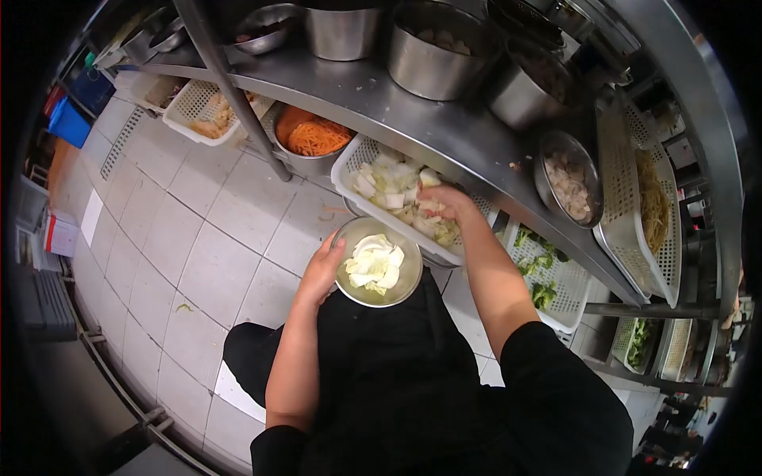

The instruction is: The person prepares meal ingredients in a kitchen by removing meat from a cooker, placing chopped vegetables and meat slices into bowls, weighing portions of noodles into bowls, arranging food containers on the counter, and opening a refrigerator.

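My left hand [324,268] grips the side of a round metal bowl [344,286] held in front of my body. Pale leafy cabbage pieces [376,263] lie in that bowl. My right hand [447,201] reaches into a white perforated basket [346,179] under the shelf, its fingers curled round some cut cabbage [431,208]. More cut cabbage [387,184] fills the basket around the hand. The bowl is close to the basket's near side.
A steel shelf [349,94] bearing metal pots [435,70] and a bowl of pale chunks [567,187] runs above the basket. Shredded carrot [317,138] sits to the left, a broccoli basket [563,295] to the right. A shelf post [242,111] reaches the tiled floor [214,262].
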`<state>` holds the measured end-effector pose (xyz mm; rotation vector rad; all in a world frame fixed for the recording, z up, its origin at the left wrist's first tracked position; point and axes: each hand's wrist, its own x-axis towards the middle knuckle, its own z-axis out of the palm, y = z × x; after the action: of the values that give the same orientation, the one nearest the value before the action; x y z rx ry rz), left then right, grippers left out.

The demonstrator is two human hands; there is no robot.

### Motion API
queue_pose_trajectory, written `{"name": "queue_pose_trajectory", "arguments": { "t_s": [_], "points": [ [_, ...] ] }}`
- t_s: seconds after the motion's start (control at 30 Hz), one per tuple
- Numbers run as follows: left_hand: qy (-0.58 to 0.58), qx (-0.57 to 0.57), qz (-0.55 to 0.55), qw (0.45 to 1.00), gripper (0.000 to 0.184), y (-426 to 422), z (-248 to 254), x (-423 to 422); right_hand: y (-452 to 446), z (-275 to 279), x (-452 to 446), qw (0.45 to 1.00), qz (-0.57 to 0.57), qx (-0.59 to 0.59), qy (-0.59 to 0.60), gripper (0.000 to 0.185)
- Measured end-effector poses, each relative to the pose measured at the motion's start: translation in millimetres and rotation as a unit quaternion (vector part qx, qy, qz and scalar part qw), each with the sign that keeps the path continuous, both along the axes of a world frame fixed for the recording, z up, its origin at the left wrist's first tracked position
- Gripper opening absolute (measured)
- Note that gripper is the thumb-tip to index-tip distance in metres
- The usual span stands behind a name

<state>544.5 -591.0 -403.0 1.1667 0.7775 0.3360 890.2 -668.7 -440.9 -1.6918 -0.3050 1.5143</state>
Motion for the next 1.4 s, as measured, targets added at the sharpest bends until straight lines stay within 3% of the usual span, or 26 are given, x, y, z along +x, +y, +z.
{"name": "queue_pose_trajectory", "arguments": {
  "t_s": [0.1,0.2,0.23,0.3,0.33,0.37,0.43,0.5,0.67,0.83,0.87,1.03,1.1,1.13,1.2,1.23,1.3,1.33,1.4],
  "points": [
    [-0.027,-0.030,-0.035,0.999,0.056,1.4,-6.5,-1.3,-9.9,37.5,-9.0,0.994,-0.093,0.055,0.026,0.039],
    [-0.022,-0.018,-0.036,0.999,0.056,-1.0,5.0,1.2,-20.7,101.9,-57.5,0.987,0.053,0.153,-0.001,0.042],
    [-0.019,-0.021,-0.033,0.999,0.056,-0.8,5.6,1.4,-20.1,117.0,-78.1,0.972,0.157,0.157,-0.081,0.046],
    [-0.015,-0.037,-0.031,0.999,0.055,-0.2,7.0,3.7,-21.1,117.2,-122.1,0.890,0.317,0.182,-0.273,0.053],
    [-0.015,-0.038,-0.031,0.999,0.055,0.2,7.5,4.3,-25.5,112.7,-144.9,0.823,0.370,0.200,-0.382,0.056],
    [-0.024,-0.051,-0.029,0.998,0.055,1.7,8.1,4.7,-31.7,128.2,-160.5,0.804,0.423,0.147,-0.390,0.060],
    [-0.035,-0.060,-0.024,0.997,0.054,5.4,10.6,5.8,-31.2,120.8,-152.0,0.783,0.409,0.231,-0.407,0.065],
    [-0.029,-0.066,-0.006,0.997,0.054,5.4,13.5,5.1,-3.3,145.6,-122.3,0.905,0.298,0.061,-0.298,0.073],
    [-0.043,-0.040,0.005,0.998,0.054,0.7,7.6,5.0,73.6,31.3,-35.0,0.867,0.118,0.025,-0.483,0.074],
    [-0.026,0.006,0.040,0.999,0.053,-2.6,-4.7,2.2,74.9,15.7,-68.8,0.826,0.339,-0.042,-0.448,0.093],
    [-0.029,-0.002,0.045,0.999,0.052,-2.0,-4.0,3.9,71.4,16.9,-73.6,0.851,0.312,-0.078,-0.414,0.102],
    [-0.041,-0.005,0.027,0.999,0.051,-0.8,-0.2,7.5,60.2,16.7,-79.9,0.884,0.232,-0.051,-0.402,0.101],
    [-0.030,-0.016,0.025,0.999,0.051,0.3,4.0,6.2,58.3,2.7,-67.3,0.943,0.133,-0.034,-0.304,0.088],
    [-0.027,-0.013,0.025,0.999,0.051,1.6,4.6,3.9,57.0,9.0,-60.7,0.944,0.132,-0.031,-0.302,0.088],
    [-0.024,-0.034,0.001,0.999,0.051,4.6,3.1,0.9,54.5,25.7,-41.6,0.994,0.084,-0.048,-0.058,0.066],
    [-0.021,-0.036,0.002,0.999,0.051,6.5,1.0,-1.0,51.7,24.2,-32.6,0.994,0.086,-0.049,-0.055,0.066],
    [-0.023,-0.047,-0.018,0.998,0.051,9.8,-5.5,-3.2,44.8,15.9,-21.5,0.998,-0.016,0.025,0.051,0.048],
    [-0.022,-0.053,-0.015,0.998,0.051,9.7,-4.2,-3.2,40.2,24.7,-27.1,0.998,-0.013,0.019,0.051,0.048],
    [-0.030,-0.053,-0.020,0.998,0.049,8.8,7.1,-3.8,24.0,70.6,-50.0,0.982,-0.044,0.116,0.143,0.042]
  ]
}}
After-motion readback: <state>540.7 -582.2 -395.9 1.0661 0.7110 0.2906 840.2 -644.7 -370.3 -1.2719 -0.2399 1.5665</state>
